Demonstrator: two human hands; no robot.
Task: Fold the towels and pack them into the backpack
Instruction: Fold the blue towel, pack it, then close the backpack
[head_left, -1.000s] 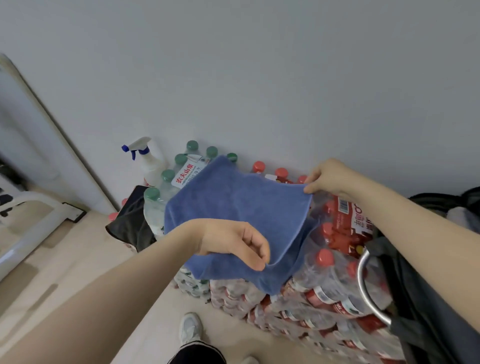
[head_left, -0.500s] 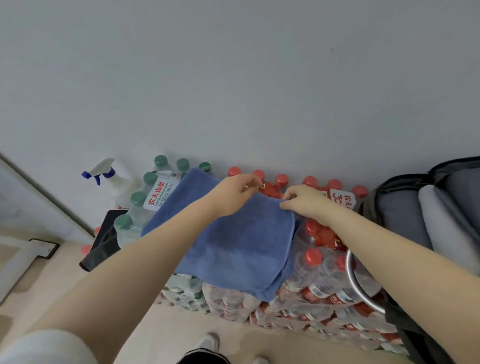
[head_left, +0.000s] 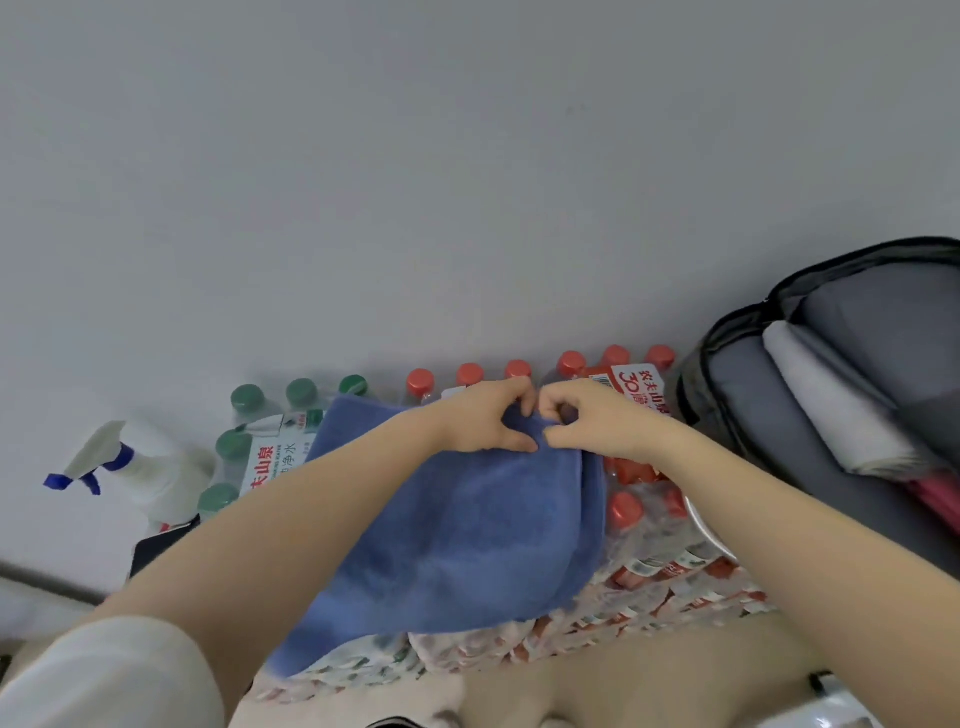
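Note:
A blue towel lies folded over packs of bottled water, its near edge hanging down over their front. My left hand and my right hand meet at its far right corner, and both pinch the cloth there. The grey backpack stands open at the right. Inside it lie a folded light grey towel and something pink beside it.
Shrink-wrapped packs of red-capped bottles and green-capped bottles stand against the grey wall. A white spray bottle with a blue nozzle and a black object sit at the left. A curved metal bar shows by the backpack.
My left hand carried the towel's near corner up and over to the far edge, folding it. Both hands now meet at the far corner. The view shifted right, showing more of the backpack.

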